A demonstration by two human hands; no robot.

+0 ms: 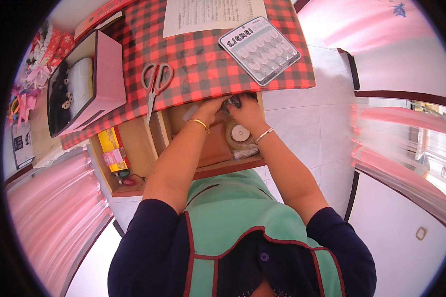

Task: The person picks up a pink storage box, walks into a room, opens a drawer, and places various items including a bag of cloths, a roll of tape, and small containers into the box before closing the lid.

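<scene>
Both hands reach into the open wooden drawer [204, 174] beneath the table's edge. My right hand [249, 118] is closed around a small dark, shiny object [235, 102] at the back of the drawer; its kind is unclear. Close beside it, my left hand [209, 110] has its fingers bent together at the same spot, and their tips are partly hidden. Below my right hand lies a roll of tape [240, 133] with a white core. A crinkled clear plastic packet [246, 152] is by the drawer's front. Flat brown material [213, 146] covers the drawer's middle.
Grey-handled scissors [156, 81] lie on the red-and-black checked tablecloth [195, 59], blades over the drawer. A clear-lidded case [260, 51], a printed sheet [213, 15] and a pink box [106, 74] are also on top. The drawer's left compartment holds a yellow box [111, 143].
</scene>
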